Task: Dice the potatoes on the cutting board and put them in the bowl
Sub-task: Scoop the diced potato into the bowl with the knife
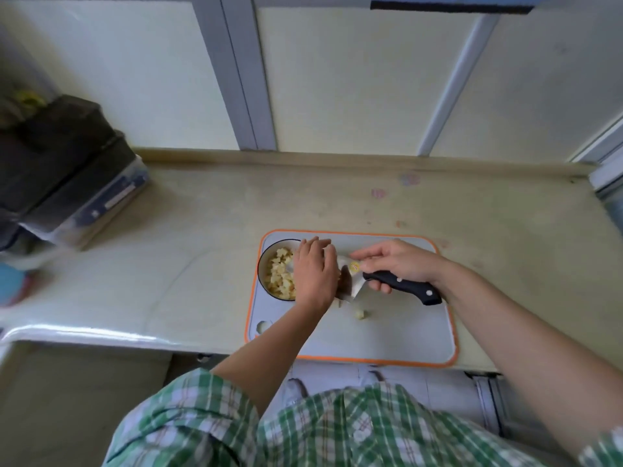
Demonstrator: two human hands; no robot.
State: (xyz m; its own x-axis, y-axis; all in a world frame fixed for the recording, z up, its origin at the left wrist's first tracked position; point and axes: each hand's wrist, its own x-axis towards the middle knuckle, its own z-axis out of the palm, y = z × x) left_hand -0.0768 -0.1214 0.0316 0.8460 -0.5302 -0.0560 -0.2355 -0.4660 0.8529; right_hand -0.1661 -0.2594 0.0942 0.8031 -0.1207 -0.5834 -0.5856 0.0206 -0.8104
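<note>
A home kitchen, by the look of it: a worn beige counter [202, 230] with a raised back edge and faint coloured stains [409, 179] runs along a wall of pale panels [354, 79] set in grey frames. On the counter lies a grey cutting board [387, 332] with an orange rim. It carries a bowl [266, 254] of diced potato [279, 274], with a black-handled knife [401, 286] just above it. At the left end, plastic storage boxes [67, 170] with dark lids stand stacked, ordinary household clutter
</note>
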